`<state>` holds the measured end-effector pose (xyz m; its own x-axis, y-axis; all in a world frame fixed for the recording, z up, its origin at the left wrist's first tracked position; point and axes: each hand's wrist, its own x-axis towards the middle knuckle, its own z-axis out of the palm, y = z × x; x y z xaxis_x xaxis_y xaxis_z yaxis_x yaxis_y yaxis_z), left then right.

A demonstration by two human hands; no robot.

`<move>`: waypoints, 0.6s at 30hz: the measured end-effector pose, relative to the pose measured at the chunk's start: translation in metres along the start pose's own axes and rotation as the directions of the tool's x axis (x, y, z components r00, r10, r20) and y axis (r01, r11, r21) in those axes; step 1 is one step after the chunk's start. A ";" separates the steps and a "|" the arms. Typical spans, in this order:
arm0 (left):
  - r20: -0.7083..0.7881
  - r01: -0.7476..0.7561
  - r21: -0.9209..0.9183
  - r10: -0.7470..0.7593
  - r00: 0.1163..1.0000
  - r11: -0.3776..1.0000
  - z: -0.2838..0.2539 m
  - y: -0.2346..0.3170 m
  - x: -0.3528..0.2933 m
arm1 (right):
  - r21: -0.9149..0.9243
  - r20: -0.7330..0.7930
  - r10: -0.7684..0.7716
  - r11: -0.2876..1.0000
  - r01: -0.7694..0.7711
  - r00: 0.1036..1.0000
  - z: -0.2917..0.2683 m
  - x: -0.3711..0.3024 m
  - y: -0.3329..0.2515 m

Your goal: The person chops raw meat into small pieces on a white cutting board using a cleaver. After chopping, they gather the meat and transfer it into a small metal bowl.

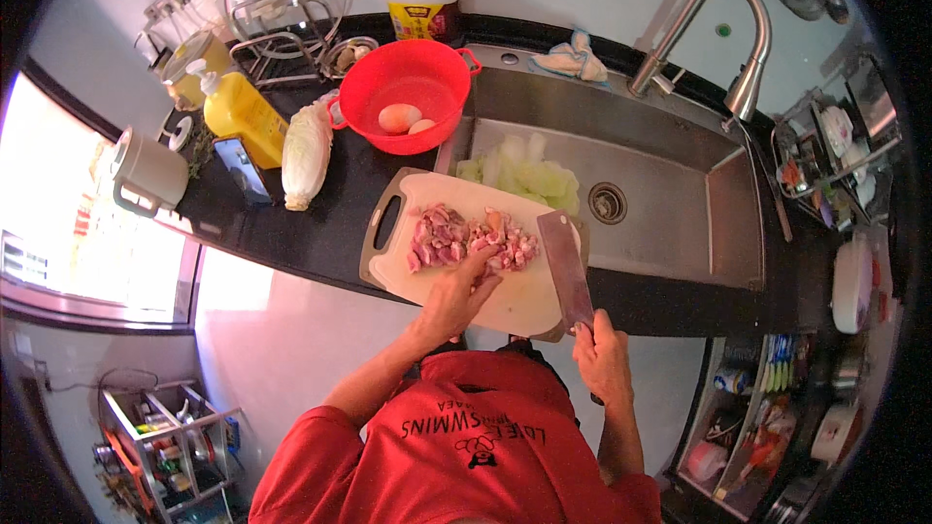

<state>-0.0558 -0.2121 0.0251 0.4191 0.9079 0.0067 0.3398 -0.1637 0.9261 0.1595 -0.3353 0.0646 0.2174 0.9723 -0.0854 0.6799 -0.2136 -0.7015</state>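
Note:
Chopped pink meat [442,238] lies in a loose heap on a pale cutting board [515,306] with a grey-brown rim. At the near side of the heap is my left hand [458,296], its fingers stretched out and touching the meat. My right hand [604,354] is closed round the handle of a cleaver [565,267]. The cleaver's broad blade points away from me over the board's right end, a little apart from the meat. The handle is mostly hidden in my fingers.
Beyond the board stands a red colander [408,87] with eggs inside. Pale green leaves [524,175] lie in the steel sink [670,199] under a tall faucet [757,39]. Left are a cabbage [307,155], a phone [241,171], a yellow pump bottle [241,121] and a white pot [146,172].

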 end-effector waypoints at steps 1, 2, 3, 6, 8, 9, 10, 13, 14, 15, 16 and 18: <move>-0.071 -0.084 0.160 0.096 0.993 0.984 0.013 -0.002 0.006 | -0.006 0.007 0.004 1.000 -0.004 1.000 -0.005 0.002 0.002; -0.123 -0.150 0.325 0.199 0.972 0.934 0.023 -0.003 0.012 | -0.009 0.014 0.008 1.000 -0.007 1.000 -0.009 0.004 0.004; -0.111 -0.132 0.377 0.186 0.976 0.917 0.029 -0.002 0.016 | -0.036 0.026 -0.013 0.999 0.014 1.000 -0.013 0.005 0.008; -0.263 -0.201 0.488 0.362 0.894 0.850 0.037 0.023 0.014 | -0.042 0.061 -0.023 0.999 0.026 0.998 -0.024 0.011 0.021; -0.322 -0.086 0.397 0.226 0.919 0.914 0.037 0.019 0.003 | 0.038 0.108 0.033 0.999 -0.038 0.994 -0.031 0.015 0.027; -0.346 -0.028 0.347 0.156 0.925 0.937 0.035 0.014 -0.002 | 0.041 0.112 0.022 0.999 -0.027 0.993 -0.033 0.017 0.031; -0.349 0.008 0.289 0.097 0.932 0.957 0.033 0.006 -0.004 | 0.047 0.118 0.007 0.999 -0.013 0.993 -0.035 0.020 0.035; -0.324 0.144 0.083 -0.110 0.940 0.986 0.037 -0.002 -0.003 | 0.071 0.154 -0.019 0.997 0.008 0.988 -0.040 0.029 0.038; -0.342 0.062 0.167 -0.001 0.940 0.984 0.045 0.005 -0.001 | 0.078 0.170 -0.026 0.997 0.012 0.985 -0.042 0.032 0.037; -0.350 -0.018 0.252 0.108 0.930 0.968 0.055 0.011 0.000 | 0.064 0.159 -0.068 0.996 0.059 0.985 -0.042 0.035 0.040; -0.348 -0.095 0.333 0.216 0.912 0.938 0.063 0.015 0.003 | 0.047 0.146 -0.110 0.993 0.104 0.983 -0.041 0.038 0.043; -0.360 -0.094 0.360 0.231 0.904 0.928 0.071 0.015 0.004 | 0.029 0.140 -0.145 0.989 0.142 0.979 -0.042 0.043 0.046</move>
<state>0.0106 -0.2379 0.0121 0.1542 0.9217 0.3560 0.5787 -0.3763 0.7235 0.2297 -0.3077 0.0585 0.0164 0.9966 -0.0812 0.6831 -0.0704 -0.7269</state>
